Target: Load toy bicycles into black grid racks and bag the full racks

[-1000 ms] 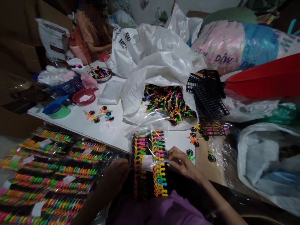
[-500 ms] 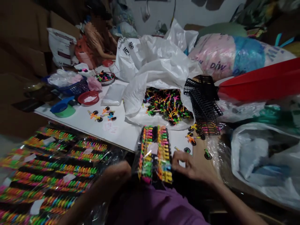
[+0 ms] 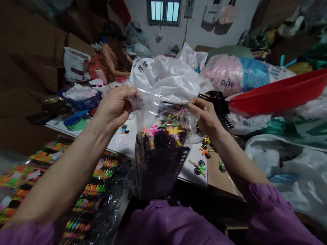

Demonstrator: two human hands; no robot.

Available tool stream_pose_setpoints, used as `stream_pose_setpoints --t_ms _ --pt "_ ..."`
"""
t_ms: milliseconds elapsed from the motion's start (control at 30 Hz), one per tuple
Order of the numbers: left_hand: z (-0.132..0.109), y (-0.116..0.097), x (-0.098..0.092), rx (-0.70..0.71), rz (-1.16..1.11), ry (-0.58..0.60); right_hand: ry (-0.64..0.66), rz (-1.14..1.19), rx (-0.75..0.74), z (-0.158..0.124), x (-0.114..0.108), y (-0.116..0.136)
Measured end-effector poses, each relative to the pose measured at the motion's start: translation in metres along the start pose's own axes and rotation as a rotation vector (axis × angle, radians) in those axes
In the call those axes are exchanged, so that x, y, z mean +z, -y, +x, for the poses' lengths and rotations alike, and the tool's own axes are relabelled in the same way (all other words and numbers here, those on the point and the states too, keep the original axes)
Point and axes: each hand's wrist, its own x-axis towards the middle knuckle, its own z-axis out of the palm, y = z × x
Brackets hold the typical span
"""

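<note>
My left hand (image 3: 114,105) pinches the upper left corner of a clear plastic bag (image 3: 153,98). At the opposite corner my right hand (image 3: 205,114) grips the bag's edge between thumb and fingers, so the mouth is stretched between both hands. Inside the bag stands a black perforated plastic tray (image 3: 160,170), tilted toward my body. Small toy bicycles (image 3: 152,131) in pink, yellow and other bright colours show above its edge. Behind the bag, a big white sack (image 3: 168,75) is partly covered by it.
Filled packs of toys (image 3: 84,204) lie at lower left. Loose toy bicycles (image 3: 200,167) and black trays (image 3: 217,98) are on the right of the white table (image 3: 122,146). A red basin (image 3: 278,92) stands farther right. Another person (image 3: 113,54) sits at back left.
Both hands have risen from beside the pack to the bag's top corners, pulling the plastic up. The pack has turned, its black side now facing me. The view has tilted upward, showing the window.
</note>
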Motion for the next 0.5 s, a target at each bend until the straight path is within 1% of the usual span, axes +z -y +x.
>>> stream_pose_setpoints --t_ms 33,67,100,200,267,333,367,400,433,467,500 --pt "0.006 0.000 -0.002 -0.020 -0.002 -0.010 -0.009 0.010 0.003 0.005 0.003 -0.005" --pt "0.010 -0.001 -0.003 0.004 -0.001 -0.009 -0.026 0.016 -0.013 0.010 0.005 -0.007" --pt "0.013 -0.005 -0.005 0.063 0.002 0.004 -0.048 0.020 -0.049 0.016 0.007 -0.006" --pt "0.012 -0.015 -0.013 0.311 0.027 0.029 -0.107 0.003 -0.177 0.027 0.015 -0.001" --pt "0.007 -0.006 -0.023 0.398 0.092 -0.021 -0.090 -0.040 -0.157 0.023 0.022 -0.005" --pt "-0.004 0.019 -0.037 0.391 0.227 -0.087 -0.018 -0.095 -0.049 0.006 0.028 -0.021" --pt "-0.013 0.036 -0.046 0.371 0.307 -0.089 0.027 -0.116 0.013 -0.007 0.031 -0.033" --pt "-0.023 0.054 -0.055 0.312 0.412 -0.078 0.058 -0.134 0.072 -0.022 0.035 -0.046" --pt "-0.035 0.073 -0.064 0.260 0.523 -0.105 0.080 -0.147 0.127 -0.039 0.038 -0.060" --pt "-0.049 0.091 -0.073 0.182 0.604 -0.111 0.103 -0.152 0.180 -0.056 0.042 -0.073" --pt "-0.064 0.108 -0.082 0.094 0.632 -0.107 0.118 -0.158 0.229 -0.073 0.046 -0.085"
